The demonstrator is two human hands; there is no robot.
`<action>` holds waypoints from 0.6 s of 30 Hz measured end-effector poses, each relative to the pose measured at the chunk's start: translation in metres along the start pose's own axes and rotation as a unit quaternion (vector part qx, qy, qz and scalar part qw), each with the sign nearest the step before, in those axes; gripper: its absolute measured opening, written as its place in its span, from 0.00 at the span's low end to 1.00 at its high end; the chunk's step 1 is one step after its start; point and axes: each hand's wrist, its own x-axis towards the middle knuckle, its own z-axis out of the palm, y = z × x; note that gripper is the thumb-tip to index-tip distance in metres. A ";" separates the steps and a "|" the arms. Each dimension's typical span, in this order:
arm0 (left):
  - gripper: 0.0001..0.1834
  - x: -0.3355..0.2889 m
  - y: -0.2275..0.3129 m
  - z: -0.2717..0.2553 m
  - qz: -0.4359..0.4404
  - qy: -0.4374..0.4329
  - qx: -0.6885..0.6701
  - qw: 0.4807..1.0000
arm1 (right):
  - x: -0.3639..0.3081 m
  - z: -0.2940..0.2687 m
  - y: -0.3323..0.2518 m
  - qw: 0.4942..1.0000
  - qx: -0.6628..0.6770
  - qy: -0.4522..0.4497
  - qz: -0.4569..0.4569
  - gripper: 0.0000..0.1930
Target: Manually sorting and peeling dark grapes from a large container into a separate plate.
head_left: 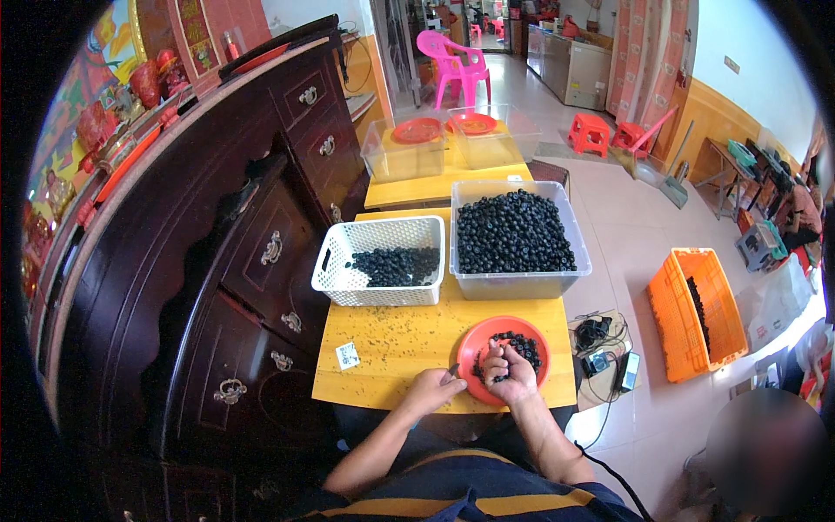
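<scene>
A round red plate (472, 336) near the front edge of the yellow table holds small black round pieces, which look like berries or nuts. Over it my right hand (513, 376) is turned palm up, its fingers curled round a few of these black pieces. My left hand (432, 391) is beside the plate's left rim, thumb and fingers pinched together; a small dark thing shows at the fingertips, too small to name. Behind the plate stands a clear plastic bin (522, 285) heaped with the same pieces. A white perforated basket (377, 297) to its left holds fewer.
Dark crumbs and a small white printed card (347, 356) lie on the yellow table (391, 383). A dark wooden cabinet (235, 261) flanks the left. Clear bins (403, 161) with red plates stand beyond. Right on the floor are an orange crate (677, 335) and cabled devices (598, 361).
</scene>
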 end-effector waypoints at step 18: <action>0.12 -0.048 0.086 0.014 0.242 0.131 0.065 0.959 | -0.001 0.010 0.041 0.995 -0.052 0.027 -0.078 0.15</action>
